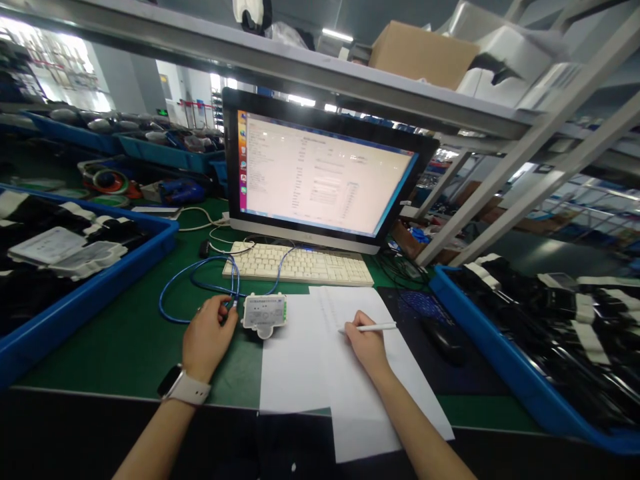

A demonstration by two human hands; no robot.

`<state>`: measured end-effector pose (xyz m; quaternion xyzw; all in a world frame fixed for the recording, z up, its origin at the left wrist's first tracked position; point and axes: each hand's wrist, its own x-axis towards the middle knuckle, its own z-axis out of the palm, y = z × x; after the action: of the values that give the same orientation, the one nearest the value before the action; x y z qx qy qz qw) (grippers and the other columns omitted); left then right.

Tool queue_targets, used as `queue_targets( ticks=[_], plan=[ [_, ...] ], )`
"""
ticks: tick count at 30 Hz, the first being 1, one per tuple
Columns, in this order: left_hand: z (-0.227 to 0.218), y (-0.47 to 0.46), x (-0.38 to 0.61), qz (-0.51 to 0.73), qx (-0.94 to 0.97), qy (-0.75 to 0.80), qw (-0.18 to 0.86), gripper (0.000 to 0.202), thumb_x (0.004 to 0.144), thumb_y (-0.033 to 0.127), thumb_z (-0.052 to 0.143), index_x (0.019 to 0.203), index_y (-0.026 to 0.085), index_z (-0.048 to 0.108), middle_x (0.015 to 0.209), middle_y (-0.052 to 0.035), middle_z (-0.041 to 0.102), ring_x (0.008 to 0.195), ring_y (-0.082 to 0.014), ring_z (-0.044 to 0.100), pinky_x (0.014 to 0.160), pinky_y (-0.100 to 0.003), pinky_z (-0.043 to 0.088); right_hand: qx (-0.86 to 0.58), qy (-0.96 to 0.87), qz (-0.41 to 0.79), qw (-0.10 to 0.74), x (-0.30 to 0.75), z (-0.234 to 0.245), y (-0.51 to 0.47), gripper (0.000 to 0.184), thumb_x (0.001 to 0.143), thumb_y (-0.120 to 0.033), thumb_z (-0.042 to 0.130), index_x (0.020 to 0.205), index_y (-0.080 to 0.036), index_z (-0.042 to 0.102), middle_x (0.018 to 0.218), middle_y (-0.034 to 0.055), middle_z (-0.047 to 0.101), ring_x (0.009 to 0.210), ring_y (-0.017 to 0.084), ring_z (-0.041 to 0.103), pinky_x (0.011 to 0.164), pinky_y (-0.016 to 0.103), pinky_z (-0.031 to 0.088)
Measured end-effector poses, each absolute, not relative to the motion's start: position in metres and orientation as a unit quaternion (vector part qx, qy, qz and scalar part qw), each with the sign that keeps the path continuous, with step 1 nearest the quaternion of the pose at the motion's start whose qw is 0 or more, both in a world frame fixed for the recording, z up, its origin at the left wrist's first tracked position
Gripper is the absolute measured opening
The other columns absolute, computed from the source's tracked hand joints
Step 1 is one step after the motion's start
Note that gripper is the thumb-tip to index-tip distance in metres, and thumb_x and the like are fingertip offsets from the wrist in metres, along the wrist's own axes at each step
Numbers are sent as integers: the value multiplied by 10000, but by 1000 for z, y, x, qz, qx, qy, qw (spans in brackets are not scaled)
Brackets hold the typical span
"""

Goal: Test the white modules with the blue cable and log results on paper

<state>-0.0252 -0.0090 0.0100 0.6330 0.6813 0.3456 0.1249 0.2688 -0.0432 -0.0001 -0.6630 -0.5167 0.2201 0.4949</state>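
Left hand (pixel 207 337): the grip is closed, with thumb and fingertips pinched on the plug (pixel 233 305) of the blue cable (pixel 200 273). The plug is held at the left edge of the module (pixel 264 313), a small white box lying flat on the tabletop (pixel 135 340), just in front of the keyboard (pixel 300 262) and touching the left edge of the paper (pixel 350 373). Whether the plug is seated in a port cannot be told. A watch (pixel 183 385) is worn on this wrist.

Right hand (pixel 367 343): the grip is closed on a white pen (pixel 373 327), which is held nearly level with its tip toward the left, on or just above the upper part of the paper. The hand itself rests on the sheet.

The step in hand is judged to be the cable connection at the module, with a note on the paper being attended to by the other hand.

The module lies loose and is steadied by nothing but the cable, so any push or pull on the plug calls for a straight, in-line motion, or the box is likely to slide. Writing calls for a flat sheet.

Also noted: a lit monitor (pixel 320 177) behind the keyboard, a mouse (pixel 443 339) right of the paper, and blue bins of parts at left (pixel 100 280) and right (pixel 500 360).
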Motion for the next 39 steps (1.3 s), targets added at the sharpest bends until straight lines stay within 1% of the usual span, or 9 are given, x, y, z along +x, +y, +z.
queue_targets(
  ticks=[5,9,20,26,31,39],
  plan=[
    [9,-9,-26,347,638,676,121,320,795,389,405,982,179,558,786,-33,574,697,-183,543,585,-265,396,-666,-527,222,480,270,-2,-43,213,627,-288,488,485,-238,336,390,-71,407,429,116,396,461,231,322],
    [9,-9,-26,342,639,678,121,325,799,384,401,990,173,559,782,-34,571,694,-183,542,585,-264,395,-666,-534,215,473,271,-4,-42,221,628,-275,495,492,-237,326,395,-78,388,431,112,376,463,230,305],
    [15,-11,-23,336,635,684,126,291,788,354,417,976,183,559,779,-32,582,700,-185,555,584,-264,396,-667,-537,201,476,272,-5,-42,220,633,-281,485,484,-241,329,393,-73,389,429,116,376,461,238,311],
    [12,-10,-24,336,638,682,120,310,802,363,406,991,175,563,785,-36,585,703,-185,556,574,-262,396,-674,-531,194,476,271,-4,-43,213,629,-283,474,482,-243,326,392,-75,382,428,116,374,465,241,309],
    [10,-10,-24,347,638,677,117,313,799,364,407,981,165,567,787,-39,584,707,-188,556,595,-271,405,-679,-529,188,473,270,-2,-43,214,625,-283,470,475,-241,322,401,-73,371,441,118,376,472,241,308],
    [11,-10,-24,344,637,680,118,299,802,359,407,980,175,562,788,-36,579,714,-188,556,595,-267,399,-681,-531,180,472,272,-3,-43,214,622,-274,470,483,-241,311,396,-78,352,439,118,360,472,244,295]
  ],
)
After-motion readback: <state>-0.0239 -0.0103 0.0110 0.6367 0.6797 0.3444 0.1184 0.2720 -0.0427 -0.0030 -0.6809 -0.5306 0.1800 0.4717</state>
